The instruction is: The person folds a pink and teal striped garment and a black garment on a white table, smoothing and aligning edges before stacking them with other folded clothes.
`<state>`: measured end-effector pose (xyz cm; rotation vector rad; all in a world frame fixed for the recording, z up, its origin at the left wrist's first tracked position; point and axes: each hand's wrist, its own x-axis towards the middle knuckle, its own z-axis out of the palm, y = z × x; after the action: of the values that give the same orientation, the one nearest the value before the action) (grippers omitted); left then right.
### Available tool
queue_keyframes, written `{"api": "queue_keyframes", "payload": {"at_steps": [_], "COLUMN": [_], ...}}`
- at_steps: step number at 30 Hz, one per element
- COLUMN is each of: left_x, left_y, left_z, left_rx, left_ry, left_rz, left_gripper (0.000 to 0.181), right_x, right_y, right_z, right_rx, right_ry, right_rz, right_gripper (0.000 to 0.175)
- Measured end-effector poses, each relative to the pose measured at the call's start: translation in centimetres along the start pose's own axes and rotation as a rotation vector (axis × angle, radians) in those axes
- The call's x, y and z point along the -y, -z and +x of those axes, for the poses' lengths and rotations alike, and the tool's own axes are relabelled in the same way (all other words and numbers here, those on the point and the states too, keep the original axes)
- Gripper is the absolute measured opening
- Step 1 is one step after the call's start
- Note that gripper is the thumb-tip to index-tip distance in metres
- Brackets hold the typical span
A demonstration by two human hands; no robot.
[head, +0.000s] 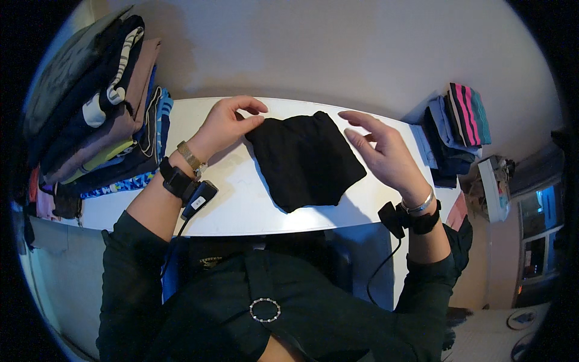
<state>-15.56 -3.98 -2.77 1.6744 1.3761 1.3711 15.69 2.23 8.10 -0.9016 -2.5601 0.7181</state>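
Observation:
A black folded cloth garment (307, 163) lies flat on the white tabletop (226, 212) in front of me. My left hand (233, 120) is at the garment's upper left corner, thumb and fingers apart; whether the thumb tip touches the fabric I cannot tell. Just beyond the garment's upper right edge, my right hand (380, 147) hovers with fingers spread and nothing in it. Both wrists carry black strapped devices with cables.
A tall stack of folded clothes (104, 108) fills the table's left end. On the right end stands a smaller stack of folded clothes (452, 131). A wall rises behind the table. Farther right is a white container (494, 190) with items inside.

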Motion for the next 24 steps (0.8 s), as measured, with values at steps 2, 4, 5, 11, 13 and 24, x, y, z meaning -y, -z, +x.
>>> {"api": "queue_keyframes", "payload": {"at_steps": [2, 4, 5, 11, 13, 24], "left_x": [-0.6, -1.1, -1.4, -1.6, -1.5, -1.1], "left_y": [-0.1, -0.3, -0.3, -0.5, -0.9, -0.6], "left_z": [-0.2, -0.3, -0.5, -0.6, -0.7, -0.5], "left_rx": [0.143, 0.343, 0.45, 0.364, 0.314, 0.297], "left_ry": [-0.088, -0.208, -0.169, -0.091, -0.175, -0.023], "left_rz": [0.068, 0.234, 0.298, 0.349, 0.35, 0.314], "left_gripper": [0.03, 0.027, 0.026, 0.021, 0.019, 0.019], "right_x": [-1.3, -2.3, -2.6, -4.5, -4.9, -7.0], "right_y": [-0.8, -2.4, -3.0, -2.8, -3.7, -4.8], "right_z": [-0.1, 0.0, -0.1, 1.6, 2.4, 6.6], "right_rx": [0.053, 0.213, 0.349, 0.285, 0.183, 0.097], "right_ry": [0.062, 0.035, -0.098, -0.033, 0.195, -0.265], "right_rz": [-0.209, -0.381, -0.558, -0.417, -0.475, -0.267], "right_gripper": [0.051, 0.054, 0.054, 0.055, 0.055, 0.066]}}
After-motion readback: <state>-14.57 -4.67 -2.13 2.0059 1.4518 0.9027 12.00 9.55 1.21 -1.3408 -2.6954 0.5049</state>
